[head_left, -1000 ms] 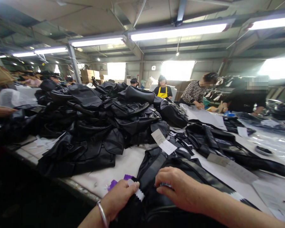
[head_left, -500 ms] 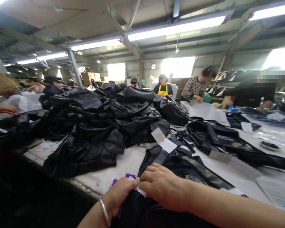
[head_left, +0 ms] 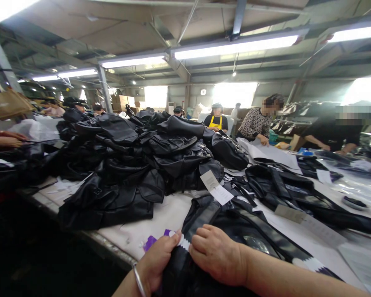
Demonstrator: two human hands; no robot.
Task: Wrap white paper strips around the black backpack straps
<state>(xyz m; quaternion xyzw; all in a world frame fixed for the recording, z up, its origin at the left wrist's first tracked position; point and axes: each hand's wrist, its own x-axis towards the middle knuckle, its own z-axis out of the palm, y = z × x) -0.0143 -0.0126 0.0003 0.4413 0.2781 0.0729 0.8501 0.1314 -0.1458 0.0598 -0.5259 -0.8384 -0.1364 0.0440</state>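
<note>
A black leather bag [head_left: 235, 225] lies in front of me at the table's near edge. My left hand [head_left: 159, 262], with a metal bangle on the wrist, pinches a small white zigzag-edged tag [head_left: 183, 242] at the bag's left side. My right hand [head_left: 216, 253] rests curled on the bag right beside the left, its fingertips closed at the same tag. A purple scrap [head_left: 150, 242] peeks out just left of my left thumb.
A big heap of black leather bags [head_left: 136, 161] fills the table's left and middle, with a white hangtag [head_left: 217, 187] at its front. More black bags [head_left: 284, 189] and white sheets [head_left: 268, 152] lie to the right. Other people work along the far side and a hand [head_left: 6, 140] shows at left.
My right hand slid left across the bag until it met my left hand at the white tag. The camera view shifted slightly.
</note>
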